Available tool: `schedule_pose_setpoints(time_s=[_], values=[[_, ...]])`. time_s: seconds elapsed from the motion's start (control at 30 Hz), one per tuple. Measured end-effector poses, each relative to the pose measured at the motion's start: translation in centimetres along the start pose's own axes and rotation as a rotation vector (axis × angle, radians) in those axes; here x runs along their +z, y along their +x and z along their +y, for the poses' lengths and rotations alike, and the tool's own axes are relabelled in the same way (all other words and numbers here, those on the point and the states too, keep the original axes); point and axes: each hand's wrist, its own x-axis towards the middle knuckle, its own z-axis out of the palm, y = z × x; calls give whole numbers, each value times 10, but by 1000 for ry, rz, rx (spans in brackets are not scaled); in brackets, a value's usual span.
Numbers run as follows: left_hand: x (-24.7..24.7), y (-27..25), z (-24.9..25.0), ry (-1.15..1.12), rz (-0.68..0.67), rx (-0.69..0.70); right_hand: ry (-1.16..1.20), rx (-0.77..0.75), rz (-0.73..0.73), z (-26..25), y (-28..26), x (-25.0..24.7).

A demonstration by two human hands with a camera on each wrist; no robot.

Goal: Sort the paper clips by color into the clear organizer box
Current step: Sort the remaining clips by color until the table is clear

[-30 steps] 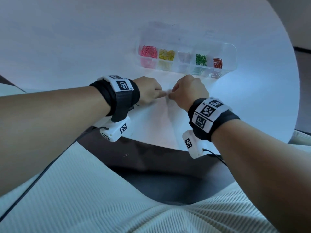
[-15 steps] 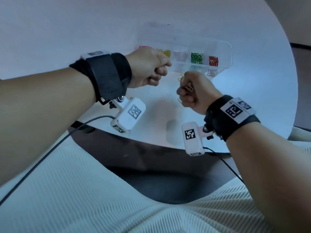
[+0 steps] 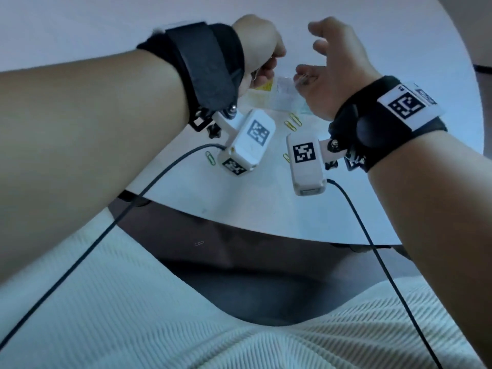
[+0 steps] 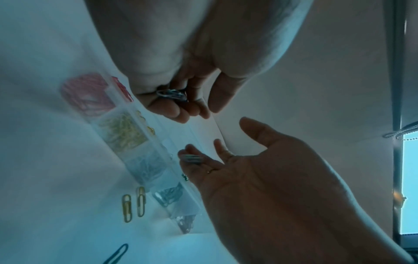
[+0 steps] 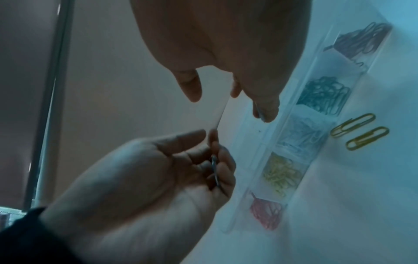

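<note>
The clear organizer box lies on the white table, with pink, yellow, silver, green and red clips in separate compartments. In the head view my hands hide most of the box. My left hand hovers over the box with its fingers curled round a few silver paper clips. Beside it, my right hand is spread palm-up, and silver clips rest on its fingers. Two yellow clips lie loose just in front of the box. A green clip lies nearer me on the left.
Another yellow clip lies beside the right wrist camera. The round table's near edge curves in front of my lap. One clip lies on the dark floor below. Black cables hang from both wrists.
Both hands lifted off the table and moved up over the box. My right hand went from a fist to an open palm. The left hand stays curled round its clips.
</note>
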Motion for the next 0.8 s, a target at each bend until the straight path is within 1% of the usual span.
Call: schedule_pose_setpoints(time_s=[0.07, 0.17, 0.23, 0.3, 0.4, 0.43, 0.5, 0.53, 0.57, 0.6, 0.63, 0.7, 0.73, 0.77, 0.8], values=[[8, 5, 6, -14, -19, -7, 1, 9, -29, 0, 0, -2], [18, 14, 14, -67, -104, -10, -5, -65, -20, -1, -4, -9], [25, 20, 17, -44, -146, -3, 17, -178, 52, 1, -8, -17], [32, 25, 19, 32, -129, 13, 29, -300, 133, 3, -11, -27], [40, 21, 18, 120, -153, 100, -88, -428, 232, 11, -11, -43], [40, 18, 16, 208, -135, 164, -176, -450, 255, 14, -11, -47], [39, 4, 10, 426, -69, 341, -399, -436, 260, 22, -9, -52], [37, -5, 6, 544, -39, 416, -517, -402, 231, 26, -7, -53], [34, -15, 1, 652, -34, 453, -640, -371, 188, 31, -5, -53], [33, -23, -6, 766, -57, 479, -781, -351, 137, 36, -3, -53], [33, -31, -15, 903, -107, 520, -952, -353, 81, 41, -1, -53], [42, -42, -38, 1218, -299, 636, -1304, -431, 2, 52, 3, -52], [48, -46, -51, 1375, -396, 693, -1385, -491, -20, 57, 5, -51], [54, -48, -64, 1489, -463, 746, -1394, -529, -29, 62, 8, -51], [58, -47, -76, 1537, -498, 783, -1383, -563, -29, 66, 11, -51]])
